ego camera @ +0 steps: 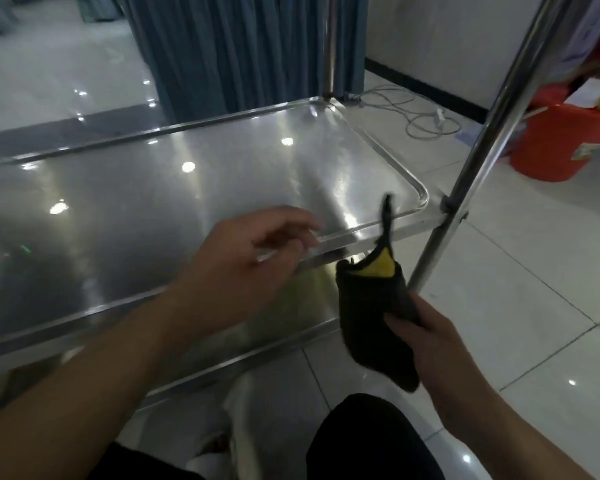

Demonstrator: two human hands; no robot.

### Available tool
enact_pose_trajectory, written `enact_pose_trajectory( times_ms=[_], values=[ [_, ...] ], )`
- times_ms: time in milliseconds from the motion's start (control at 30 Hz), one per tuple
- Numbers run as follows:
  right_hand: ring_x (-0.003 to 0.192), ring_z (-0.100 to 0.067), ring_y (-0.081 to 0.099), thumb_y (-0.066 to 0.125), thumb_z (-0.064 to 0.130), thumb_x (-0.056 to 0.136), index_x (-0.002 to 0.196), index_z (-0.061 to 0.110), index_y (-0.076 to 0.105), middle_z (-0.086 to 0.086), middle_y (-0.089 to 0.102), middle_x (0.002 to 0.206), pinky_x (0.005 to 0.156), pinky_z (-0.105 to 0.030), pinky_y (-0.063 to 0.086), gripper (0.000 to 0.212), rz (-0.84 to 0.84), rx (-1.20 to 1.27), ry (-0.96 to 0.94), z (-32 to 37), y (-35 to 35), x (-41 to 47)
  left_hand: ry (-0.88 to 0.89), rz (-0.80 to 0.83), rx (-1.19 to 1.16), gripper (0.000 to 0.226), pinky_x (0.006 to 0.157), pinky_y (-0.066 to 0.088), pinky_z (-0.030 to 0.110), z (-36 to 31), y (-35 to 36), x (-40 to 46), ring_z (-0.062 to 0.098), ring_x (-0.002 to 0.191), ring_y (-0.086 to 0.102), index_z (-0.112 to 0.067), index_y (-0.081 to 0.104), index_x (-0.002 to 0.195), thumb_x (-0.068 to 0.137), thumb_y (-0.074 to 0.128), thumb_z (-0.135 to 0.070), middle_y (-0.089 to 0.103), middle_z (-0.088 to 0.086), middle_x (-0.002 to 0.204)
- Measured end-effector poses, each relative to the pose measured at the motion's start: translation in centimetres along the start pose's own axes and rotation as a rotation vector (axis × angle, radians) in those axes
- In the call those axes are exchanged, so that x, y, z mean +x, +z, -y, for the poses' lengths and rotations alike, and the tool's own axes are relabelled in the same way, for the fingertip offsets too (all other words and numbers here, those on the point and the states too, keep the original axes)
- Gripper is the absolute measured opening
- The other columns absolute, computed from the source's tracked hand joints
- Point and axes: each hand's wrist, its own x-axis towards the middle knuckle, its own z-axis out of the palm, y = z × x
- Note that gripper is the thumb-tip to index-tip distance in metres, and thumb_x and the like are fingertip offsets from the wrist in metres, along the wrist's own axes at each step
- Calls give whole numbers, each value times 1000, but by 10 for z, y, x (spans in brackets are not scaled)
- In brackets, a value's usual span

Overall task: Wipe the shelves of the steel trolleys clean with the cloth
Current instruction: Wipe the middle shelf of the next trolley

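The cloth [371, 306], dark with a yellow patch showing at its top, hangs bunched in the air just off the near right corner of the steel shelf [174, 188], beside the slanted trolley post [465, 181]. A thin dark strap rises from its top across the shelf's near rim. The right hand [440, 344] grips the cloth at its right side, fingers curled round the fabric. The left hand [243, 258] hovers over the near edge of the shelf, fingers relaxed and loosely bent, holding nothing; whether the fingertips touch the rim cannot be told. The shelf is a shiny tray with a raised rim and rounded corners, and it reflects ceiling lights. A second steel shelf edge [257, 351] shows lower down, under the near rim. Beyond the far edge hangs a blue-grey curtain [229, 46]. On the tiled floor [534, 289] to the right lie a coiled white cable [426, 123] and a red bucket [555, 143].
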Motion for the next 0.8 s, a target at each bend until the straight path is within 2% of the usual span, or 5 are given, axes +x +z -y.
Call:
enact_pose_trajectory(
  times_ms=[100,300,533,667,800],
  values=[
    [81,-29,74,58,7,86,103,18,70,-12,76,94,61,-35,59,23,152,350,432,-15,12,-15,-29,133,159,24,80,44,7,-20,-1,-57,-3,91,67,-35,70,100,88,60,-17,71,-22,96],
    [87,-37,72,63,7,78,108,16,67,-16,75,98,78,-51,56,32,451,343,582,-46,73,-27,-346,177,269,18,82,47,8,-22,-62,-140,-4,96,66,-38,73,106,91,64,-31,70,-25,103],
    [99,-35,67,67,0,85,128,16,56,-13,69,112,82,-51,57,47,535,15,626,-105,157,-2,-1077,308,72,42,94,53,52,42,-147,-244,20,104,68,-53,62,117,75,68,-57,70,-14,114],
    [102,-39,64,67,4,85,135,18,52,-17,64,119,79,-48,57,54,536,-69,709,-141,196,8,-1342,55,145,17,89,54,32,109,-147,-307,9,99,65,-40,65,109,92,66,-39,68,-8,111],
    [97,-36,64,70,9,81,125,6,56,-17,64,112,68,-40,57,46,473,-180,724,-165,243,18,-1601,-257,-113,60,94,50,40,162,-141,-360,26,112,57,-21,45,144,91,68,-38,57,5,128]
  ],
)
